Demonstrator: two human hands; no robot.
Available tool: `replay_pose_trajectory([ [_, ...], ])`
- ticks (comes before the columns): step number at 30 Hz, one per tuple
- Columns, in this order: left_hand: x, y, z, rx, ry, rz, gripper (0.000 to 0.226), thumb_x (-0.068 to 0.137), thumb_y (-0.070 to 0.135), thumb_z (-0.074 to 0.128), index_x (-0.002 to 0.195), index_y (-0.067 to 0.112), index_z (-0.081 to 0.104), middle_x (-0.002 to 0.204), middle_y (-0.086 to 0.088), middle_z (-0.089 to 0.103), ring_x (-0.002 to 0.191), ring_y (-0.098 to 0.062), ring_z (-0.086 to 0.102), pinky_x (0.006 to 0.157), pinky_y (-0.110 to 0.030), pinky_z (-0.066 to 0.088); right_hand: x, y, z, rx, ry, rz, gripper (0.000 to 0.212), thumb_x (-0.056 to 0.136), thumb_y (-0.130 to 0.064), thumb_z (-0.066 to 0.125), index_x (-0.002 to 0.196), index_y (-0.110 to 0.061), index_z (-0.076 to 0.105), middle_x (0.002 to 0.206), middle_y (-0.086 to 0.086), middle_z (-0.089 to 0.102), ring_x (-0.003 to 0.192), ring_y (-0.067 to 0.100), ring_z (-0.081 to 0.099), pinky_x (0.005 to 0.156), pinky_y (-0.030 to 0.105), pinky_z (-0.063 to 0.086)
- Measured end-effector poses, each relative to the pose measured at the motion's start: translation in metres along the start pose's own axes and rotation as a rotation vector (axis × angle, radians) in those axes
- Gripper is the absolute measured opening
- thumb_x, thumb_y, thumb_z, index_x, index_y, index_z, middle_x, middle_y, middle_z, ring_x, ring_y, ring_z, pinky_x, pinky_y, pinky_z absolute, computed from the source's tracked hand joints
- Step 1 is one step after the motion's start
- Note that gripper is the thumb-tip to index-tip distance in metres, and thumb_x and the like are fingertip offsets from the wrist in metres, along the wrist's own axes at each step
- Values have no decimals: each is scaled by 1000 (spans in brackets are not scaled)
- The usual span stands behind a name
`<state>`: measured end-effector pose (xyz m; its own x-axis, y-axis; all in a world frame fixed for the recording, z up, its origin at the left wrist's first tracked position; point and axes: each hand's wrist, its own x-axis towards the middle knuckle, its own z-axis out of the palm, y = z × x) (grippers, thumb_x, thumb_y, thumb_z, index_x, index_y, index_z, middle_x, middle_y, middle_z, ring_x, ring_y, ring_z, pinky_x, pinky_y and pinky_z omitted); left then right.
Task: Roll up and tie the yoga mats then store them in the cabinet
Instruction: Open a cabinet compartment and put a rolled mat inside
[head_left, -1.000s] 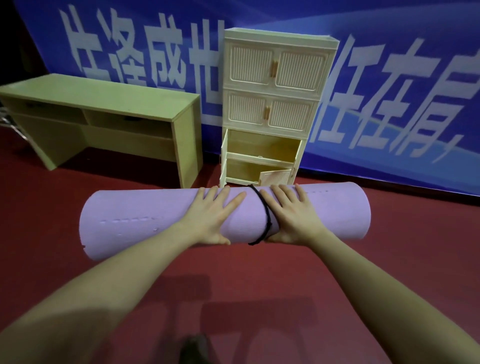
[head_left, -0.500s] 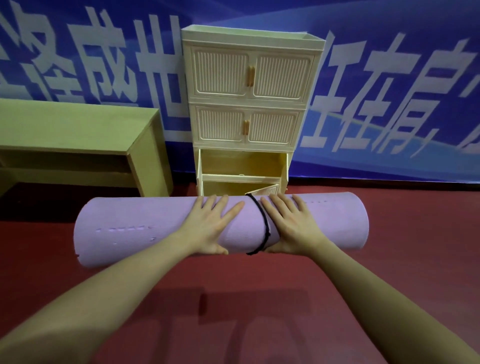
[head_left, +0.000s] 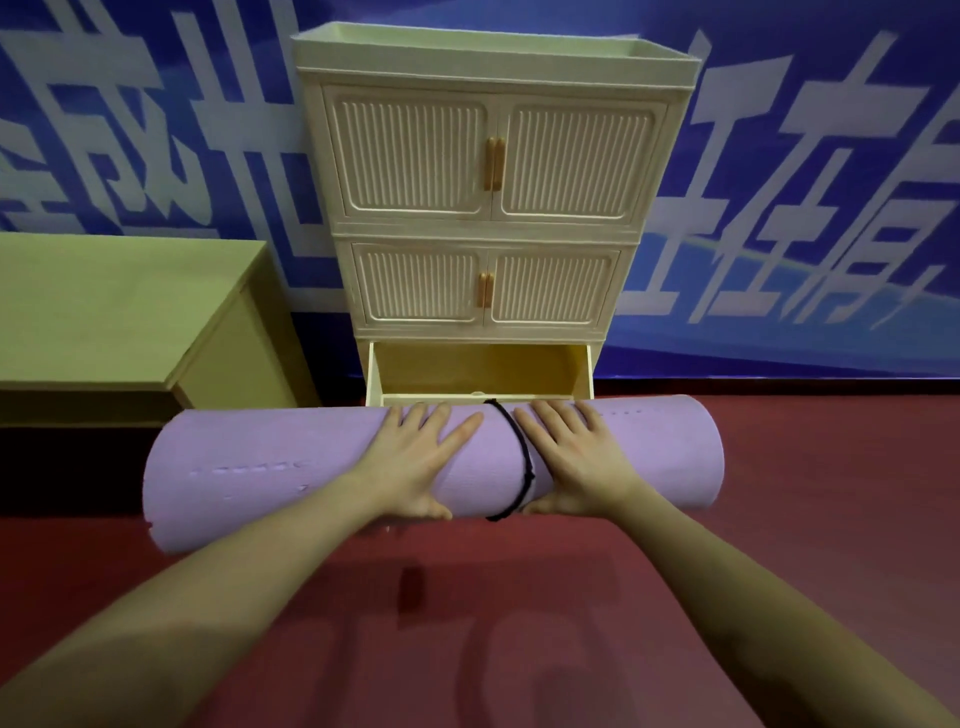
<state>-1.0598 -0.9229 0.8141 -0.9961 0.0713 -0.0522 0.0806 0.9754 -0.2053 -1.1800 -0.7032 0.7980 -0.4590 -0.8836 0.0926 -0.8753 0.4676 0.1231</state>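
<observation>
A rolled purple yoga mat (head_left: 270, 478) lies crosswise in front of me, held off the red floor. A black cord (head_left: 522, 460) is tied around it near the middle. My left hand (head_left: 415, 462) grips the roll just left of the cord, fingers over the top and thumb underneath. My right hand (head_left: 574, 460) grips it just right of the cord in the same way. Straight ahead stands a cream cabinet (head_left: 488, 156) with two shut pairs of ribbed doors. Its lower compartment (head_left: 478, 371) is open right behind the mat, whose roll hides the bottom part.
A light wooden desk (head_left: 119, 312) stands left of the cabinet, its corner close to the mat's left end. A blue banner (head_left: 810, 182) with white characters covers the wall behind. Red floor (head_left: 467, 623) stretches beneath my arms and to the right.
I have moved closer to the cabinet with the mat in both hands. The cabinet now fills the view's centre and the mat sits right before its open lower compartment.
</observation>
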Motion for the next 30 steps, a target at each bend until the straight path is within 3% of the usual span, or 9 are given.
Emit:
replay_pose_trajectory([
  [10, 138, -92, 32, -19, 1, 73, 119, 68, 71, 63, 150, 27, -12, 155, -18, 12, 137, -37, 22, 109, -50, 18, 129, 75, 42, -2, -14, 81, 111, 61, -87, 48, 139, -8, 36, 131, 20, 54, 117, 38, 53, 94, 54, 40],
  [18, 235, -149, 71, -3, -48, 286, 120, 69, 70, 62, 148, 28, -18, 155, -17, 10, 138, -36, 19, 109, -50, 16, 182, 91, 91, 50, -36, 299, 107, 63, -84, 51, 136, -6, 41, 129, 20, 55, 115, 39, 54, 93, 55, 41],
  [21, 262, -153, 86, 2, -77, 387, 120, 68, 69, 64, 149, 27, -13, 155, -19, 13, 138, -39, 20, 109, -51, 17, 184, 91, 111, 87, -67, 399, 107, 61, -83, 57, 133, -4, 48, 127, 21, 55, 113, 40, 54, 91, 54, 41],
  [26, 293, -136, 112, 59, -62, 549, 127, 41, 73, 76, 148, 20, 31, 134, -24, 49, 114, -45, 51, 90, -53, 42, 163, 87, 141, 124, -66, 531, 108, 55, -79, 63, 132, -6, 43, 127, 21, 55, 112, 40, 54, 87, 52, 43],
  [28, 302, -123, 125, 55, -23, 610, 130, 38, 75, 75, 145, 19, 29, 129, -24, 52, 109, -42, 53, 85, -51, 44, 151, 84, 152, 136, -57, 582, 106, 58, -80, 56, 131, -4, 46, 125, 21, 56, 111, 40, 54, 88, 52, 43],
  [30, 310, -106, 138, 63, -4, 675, 130, 44, 75, 73, 146, 22, 13, 135, -24, 45, 114, -41, 48, 89, -51, 40, 138, 81, 166, 144, -49, 640, 104, 63, -82, 48, 129, -1, 53, 125, 21, 57, 111, 40, 55, 90, 52, 42],
])
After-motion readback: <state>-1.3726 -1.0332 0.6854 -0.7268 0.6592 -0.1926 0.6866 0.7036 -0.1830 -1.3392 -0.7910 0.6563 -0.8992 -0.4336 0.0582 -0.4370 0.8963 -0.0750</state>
